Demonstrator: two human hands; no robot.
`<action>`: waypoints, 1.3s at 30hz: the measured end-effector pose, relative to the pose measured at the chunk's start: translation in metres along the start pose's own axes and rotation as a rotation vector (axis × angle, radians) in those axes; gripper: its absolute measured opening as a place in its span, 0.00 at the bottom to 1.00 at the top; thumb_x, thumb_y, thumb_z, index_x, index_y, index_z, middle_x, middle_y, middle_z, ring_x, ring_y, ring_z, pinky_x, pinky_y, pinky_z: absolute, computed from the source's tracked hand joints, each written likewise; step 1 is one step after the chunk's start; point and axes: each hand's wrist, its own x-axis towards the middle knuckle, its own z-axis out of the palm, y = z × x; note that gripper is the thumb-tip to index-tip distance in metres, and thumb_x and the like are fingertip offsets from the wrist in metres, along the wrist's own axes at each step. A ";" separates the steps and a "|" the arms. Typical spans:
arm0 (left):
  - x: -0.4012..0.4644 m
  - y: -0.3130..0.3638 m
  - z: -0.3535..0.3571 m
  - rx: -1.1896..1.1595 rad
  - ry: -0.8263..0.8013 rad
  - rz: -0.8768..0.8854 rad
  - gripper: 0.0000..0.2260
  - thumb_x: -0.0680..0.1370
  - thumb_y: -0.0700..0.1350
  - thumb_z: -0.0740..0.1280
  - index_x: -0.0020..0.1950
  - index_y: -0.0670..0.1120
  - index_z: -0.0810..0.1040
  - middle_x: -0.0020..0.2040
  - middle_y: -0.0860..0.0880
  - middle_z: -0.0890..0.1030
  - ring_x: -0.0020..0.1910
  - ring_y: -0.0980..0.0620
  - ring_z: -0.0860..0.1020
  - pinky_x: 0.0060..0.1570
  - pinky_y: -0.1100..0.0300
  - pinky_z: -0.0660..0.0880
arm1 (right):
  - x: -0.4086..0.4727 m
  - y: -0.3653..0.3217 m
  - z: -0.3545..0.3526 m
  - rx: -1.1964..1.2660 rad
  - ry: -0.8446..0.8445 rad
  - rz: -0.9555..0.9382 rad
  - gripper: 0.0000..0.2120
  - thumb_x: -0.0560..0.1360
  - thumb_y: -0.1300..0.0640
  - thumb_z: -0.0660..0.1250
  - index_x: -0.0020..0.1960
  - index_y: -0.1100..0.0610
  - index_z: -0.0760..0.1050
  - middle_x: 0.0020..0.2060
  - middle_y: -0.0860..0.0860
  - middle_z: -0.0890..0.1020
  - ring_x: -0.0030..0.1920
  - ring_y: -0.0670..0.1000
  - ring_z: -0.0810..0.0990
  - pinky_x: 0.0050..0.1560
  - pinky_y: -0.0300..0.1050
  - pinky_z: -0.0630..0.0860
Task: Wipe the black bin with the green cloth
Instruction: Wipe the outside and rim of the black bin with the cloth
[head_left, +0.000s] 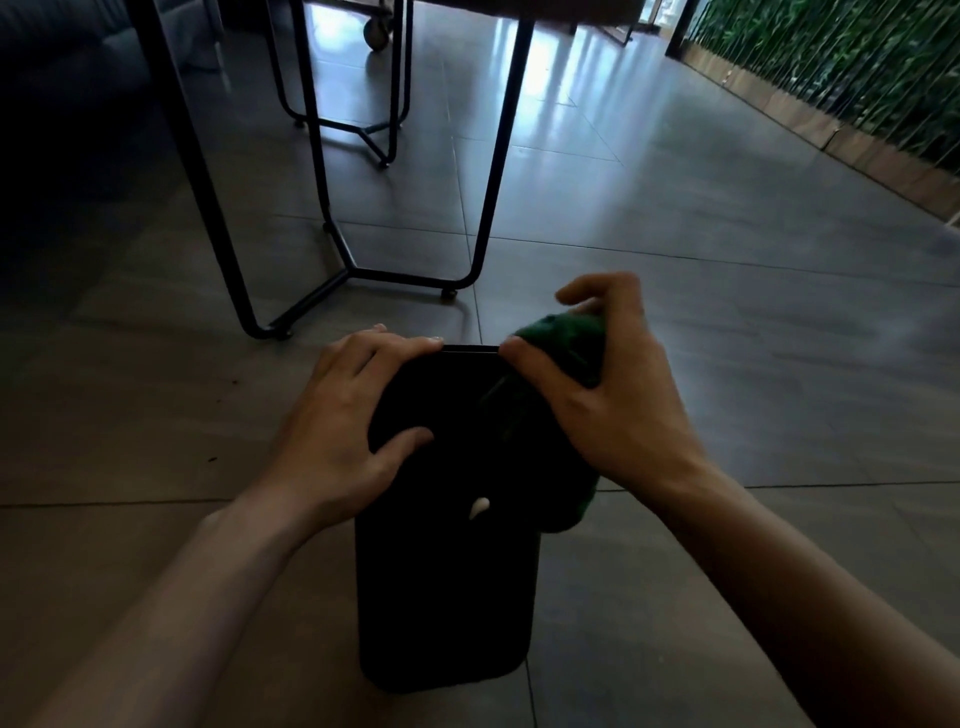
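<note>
grey tiled floor (675, 291), black bin (447, 571) under left hand's (348, 415) curled grip, right hand (608, 395) clutching green cloth (566, 343)

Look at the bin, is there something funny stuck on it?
Yes. A small white blob sits on the near side of the black bin, bright against the dark surface; what it is can't be told. The green cloth, held in the right hand, hasn't reached it. The left hand grips the bin's top.
</note>
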 end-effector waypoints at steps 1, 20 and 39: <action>0.002 0.001 0.000 -0.009 -0.005 -0.001 0.34 0.70 0.45 0.76 0.74 0.57 0.68 0.69 0.54 0.71 0.75 0.51 0.63 0.70 0.61 0.59 | -0.002 -0.001 0.006 0.026 0.051 -0.068 0.24 0.74 0.46 0.77 0.59 0.46 0.65 0.49 0.44 0.78 0.49 0.44 0.81 0.48 0.41 0.82; 0.002 0.003 -0.009 -0.125 0.004 -0.034 0.31 0.70 0.41 0.77 0.70 0.57 0.73 0.66 0.53 0.75 0.73 0.53 0.66 0.72 0.52 0.64 | -0.121 0.121 0.070 -0.770 -0.402 -1.240 0.20 0.85 0.54 0.64 0.76 0.47 0.71 0.79 0.56 0.65 0.81 0.62 0.62 0.81 0.65 0.57; 0.001 0.004 -0.011 -0.147 -0.027 -0.050 0.31 0.70 0.41 0.77 0.69 0.59 0.73 0.64 0.56 0.74 0.71 0.54 0.68 0.70 0.48 0.68 | -0.154 0.136 0.074 -0.758 -0.394 -1.276 0.15 0.84 0.50 0.66 0.69 0.41 0.76 0.74 0.54 0.70 0.73 0.59 0.73 0.81 0.62 0.60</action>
